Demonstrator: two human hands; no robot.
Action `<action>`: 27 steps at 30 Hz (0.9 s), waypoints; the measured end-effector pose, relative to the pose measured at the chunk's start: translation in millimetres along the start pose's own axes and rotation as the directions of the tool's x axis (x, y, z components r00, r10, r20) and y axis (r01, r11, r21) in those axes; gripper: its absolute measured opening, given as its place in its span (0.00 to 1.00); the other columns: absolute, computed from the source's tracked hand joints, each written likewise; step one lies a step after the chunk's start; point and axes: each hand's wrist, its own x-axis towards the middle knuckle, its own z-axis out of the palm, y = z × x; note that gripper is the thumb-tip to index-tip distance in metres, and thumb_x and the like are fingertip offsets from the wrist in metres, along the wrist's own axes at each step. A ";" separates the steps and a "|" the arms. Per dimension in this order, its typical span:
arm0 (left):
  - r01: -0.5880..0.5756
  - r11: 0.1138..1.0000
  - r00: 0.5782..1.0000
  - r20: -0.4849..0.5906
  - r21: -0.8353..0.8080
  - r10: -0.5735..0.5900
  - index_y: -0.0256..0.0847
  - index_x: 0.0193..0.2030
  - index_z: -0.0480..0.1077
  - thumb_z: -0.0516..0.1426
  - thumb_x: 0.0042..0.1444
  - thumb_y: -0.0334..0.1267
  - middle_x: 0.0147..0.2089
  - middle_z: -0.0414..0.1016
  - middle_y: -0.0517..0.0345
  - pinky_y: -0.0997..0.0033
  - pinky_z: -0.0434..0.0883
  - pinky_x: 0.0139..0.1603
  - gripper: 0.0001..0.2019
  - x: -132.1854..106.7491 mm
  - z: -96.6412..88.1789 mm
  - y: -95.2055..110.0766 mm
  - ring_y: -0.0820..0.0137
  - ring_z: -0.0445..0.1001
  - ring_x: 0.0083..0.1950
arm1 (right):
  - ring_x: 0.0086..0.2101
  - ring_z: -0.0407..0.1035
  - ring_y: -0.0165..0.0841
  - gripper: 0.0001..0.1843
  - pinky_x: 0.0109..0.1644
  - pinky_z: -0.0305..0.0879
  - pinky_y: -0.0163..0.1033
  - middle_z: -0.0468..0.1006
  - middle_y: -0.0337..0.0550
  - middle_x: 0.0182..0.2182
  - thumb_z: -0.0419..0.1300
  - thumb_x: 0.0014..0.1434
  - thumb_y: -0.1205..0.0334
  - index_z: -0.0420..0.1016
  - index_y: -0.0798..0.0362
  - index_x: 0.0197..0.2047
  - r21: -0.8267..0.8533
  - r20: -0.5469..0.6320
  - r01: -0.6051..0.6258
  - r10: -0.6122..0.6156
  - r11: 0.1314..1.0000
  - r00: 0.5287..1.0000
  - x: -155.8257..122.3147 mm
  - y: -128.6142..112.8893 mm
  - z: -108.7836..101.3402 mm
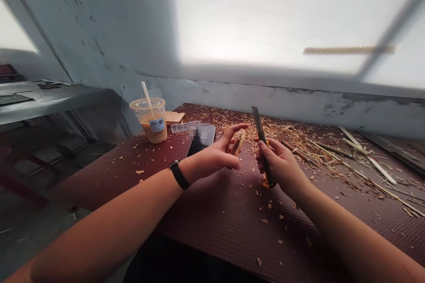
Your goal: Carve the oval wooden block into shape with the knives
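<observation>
My left hand (221, 152) is closed in a pinch on a small piece of wood (238, 142), held upright between thumb and fingers above the dark red table (215, 221). A black band sits on that wrist. Just to its right, my right hand (277, 163) is wrapped round the handle of a utility knife (262, 141). Its long blade points up and away from me, a short gap from the wood piece. Wood shavings lie scattered under and beyond both hands.
A plastic cup with an orange drink and a straw (152, 119) stands at the table's far left, beside a black phone (201, 138) and a small wooden block (174, 117). Long wood strips and shavings (352, 159) cover the right side. A grey shelf (40, 99) lies left.
</observation>
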 end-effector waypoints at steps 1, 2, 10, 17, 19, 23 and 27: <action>-0.021 0.995 1.000 -0.011 0.100 0.022 0.62 0.72 0.56 0.66 0.45 0.29 0.47 0.69 0.60 0.68 0.69 0.42 0.48 -0.2 -0.1 1.1 0.71 0.68 0.39 | 0.21 0.62 0.27 0.26 0.22 0.59 0.35 0.68 0.32 0.25 0.66 0.58 0.36 0.69 0.49 0.44 -0.005 0.003 0.001 -0.001 1.000 1.000 0.0 0.5 -0.4; -0.037 0.980 0.999 -0.026 0.195 0.043 0.60 0.73 0.56 0.68 0.46 0.32 0.48 0.69 0.59 0.67 0.69 0.44 0.48 -0.4 -0.4 1.9 0.70 0.68 0.40 | 0.20 0.59 0.26 0.25 0.22 0.56 0.34 0.65 0.30 0.23 0.66 0.58 0.36 0.68 0.49 0.42 -0.009 0.007 0.000 0.000 1.000 1.000 0.0 1.2 -0.8; -0.075 0.797 0.969 -0.146 0.600 0.201 0.48 0.71 0.62 0.75 0.40 0.47 0.66 0.64 0.45 0.45 0.60 0.70 0.50 1.2 -4.6 -6.1 0.47 0.66 0.65 | 0.21 0.55 0.27 0.24 0.25 0.53 0.37 0.62 0.31 0.21 0.61 0.62 0.37 0.61 0.47 0.32 -0.152 0.043 0.087 -0.081 0.985 0.996 -2.0 0.6 -7.2; -0.135 0.737 0.946 -0.134 0.663 0.294 0.46 0.71 0.63 0.74 0.40 0.56 0.66 0.65 0.41 0.44 0.57 0.72 0.52 0.1 -6.3 -6.3 0.45 0.64 0.68 | 0.25 0.53 0.28 0.20 0.29 0.48 0.39 0.60 0.33 0.22 0.60 0.65 0.43 0.65 0.49 0.30 -0.502 0.147 0.262 -0.217 0.824 0.965 7.3 -20.5 -23.0; -0.120 0.735 0.947 -0.145 0.667 0.287 0.45 0.71 0.62 0.74 0.40 0.57 0.67 0.65 0.41 0.44 0.57 0.72 0.52 -0.3 -5.4 -3.7 0.45 0.63 0.68 | 0.26 0.55 0.29 0.17 0.31 0.49 0.39 0.64 0.35 0.23 0.63 0.63 0.47 0.68 0.50 0.32 -0.578 0.208 0.311 -0.232 0.755 0.950 12.5 -24.8 -27.1; -0.003 0.828 0.965 -0.215 0.561 0.149 0.45 0.66 0.63 0.72 0.44 0.59 0.61 0.70 0.43 0.48 0.66 0.62 0.46 -1.5 -4.0 3.1 0.49 0.69 0.61 | 0.29 0.61 0.32 0.14 0.35 0.55 0.40 0.73 0.39 0.30 0.62 0.63 0.49 0.73 0.50 0.45 -0.645 0.324 0.419 -0.267 0.640 0.908 14.4 -26.9 -29.3; 0.037 0.875 0.978 -0.198 0.482 0.068 0.44 0.63 0.65 0.71 0.48 0.57 0.54 0.72 0.48 0.55 0.68 0.55 0.39 -0.9 -4.8 3.8 0.54 0.72 0.53 | 0.32 0.65 0.33 0.16 0.38 0.57 0.40 0.76 0.42 0.35 0.55 0.69 0.49 0.69 0.49 0.54 -0.675 0.395 0.488 -0.287 0.554 0.873 2.3 -22.8 -27.0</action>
